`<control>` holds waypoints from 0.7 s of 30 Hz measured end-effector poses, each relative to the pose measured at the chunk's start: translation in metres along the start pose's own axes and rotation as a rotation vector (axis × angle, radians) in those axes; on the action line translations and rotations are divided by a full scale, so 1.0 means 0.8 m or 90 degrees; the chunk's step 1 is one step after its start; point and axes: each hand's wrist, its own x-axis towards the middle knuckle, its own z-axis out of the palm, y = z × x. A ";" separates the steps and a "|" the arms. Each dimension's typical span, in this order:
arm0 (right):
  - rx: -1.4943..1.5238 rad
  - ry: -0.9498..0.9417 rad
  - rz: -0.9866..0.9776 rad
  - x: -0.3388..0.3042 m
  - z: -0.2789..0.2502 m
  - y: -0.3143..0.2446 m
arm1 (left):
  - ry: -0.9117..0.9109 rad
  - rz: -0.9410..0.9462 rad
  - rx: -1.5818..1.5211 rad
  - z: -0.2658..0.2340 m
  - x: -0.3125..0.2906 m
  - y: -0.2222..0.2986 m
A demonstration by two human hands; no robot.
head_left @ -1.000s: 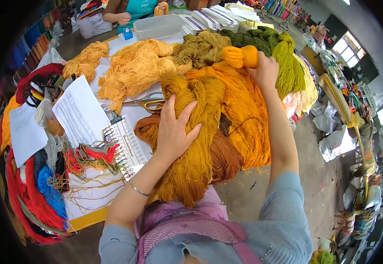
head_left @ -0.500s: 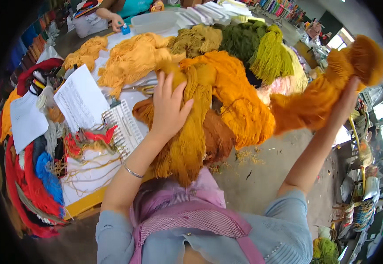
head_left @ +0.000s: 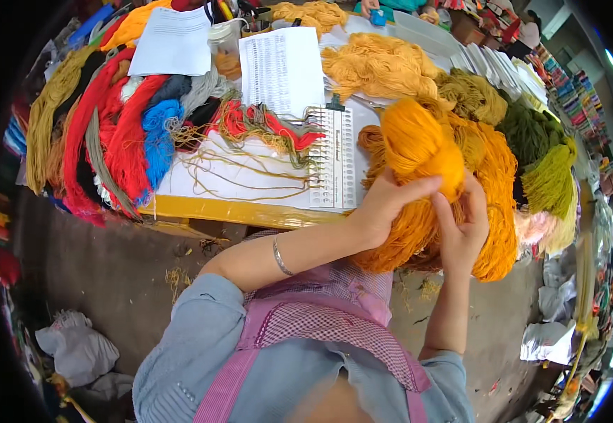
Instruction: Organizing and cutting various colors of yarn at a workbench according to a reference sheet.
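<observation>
In front of me I hold an orange yarn skein, its rounded, bundled top upright and its loose strands hanging below my hands. My left hand grips the bundle from the left, with the thumb lying across it. From the right, my right hand closes on the same bundle, thumb and fingers bent near my left thumb. Behind it, a mustard yarn skein is partly covered. Another orange skein drapes over the table edge beside my right hand.
On the yellow-edged table lie a ring-bound card with yarn samples, a printed sheet, and pale orange skeins. Red skeins hang at the left, green skeins at the right. Across the table, a person's hand shows.
My right hand has brought the orange skein in from the far right. The left hand has left the mustard skein and now grips the orange one too. The view has swung left.
</observation>
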 end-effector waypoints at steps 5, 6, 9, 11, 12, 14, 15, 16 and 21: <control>-0.004 0.063 -0.050 -0.002 0.024 -0.004 | 0.105 -0.050 -0.164 -0.020 -0.004 0.011; 0.163 0.039 0.087 -0.009 0.027 -0.014 | 0.085 -0.068 -0.207 -0.025 -0.002 0.014; 0.307 -0.014 0.215 -0.011 0.028 -0.025 | 0.063 -0.076 -0.157 -0.035 0.000 0.019; 0.323 -0.004 0.231 -0.011 0.026 -0.024 | 0.080 -0.062 -0.123 -0.030 0.001 0.016; 0.347 -0.005 0.245 -0.010 0.025 -0.023 | 0.076 -0.071 -0.125 -0.028 0.002 0.014; 0.348 -0.010 0.254 -0.010 0.023 -0.022 | 0.094 -0.020 -0.085 -0.028 0.002 0.012; 0.359 -0.015 0.269 -0.009 0.022 -0.023 | 0.092 -0.016 -0.087 -0.029 0.001 0.011; 0.369 -0.019 0.283 -0.009 0.022 -0.023 | 0.089 -0.022 -0.087 -0.027 -0.001 0.012; 0.494 -0.027 0.343 -0.017 0.023 -0.013 | 0.085 -0.005 -0.099 -0.033 0.001 0.005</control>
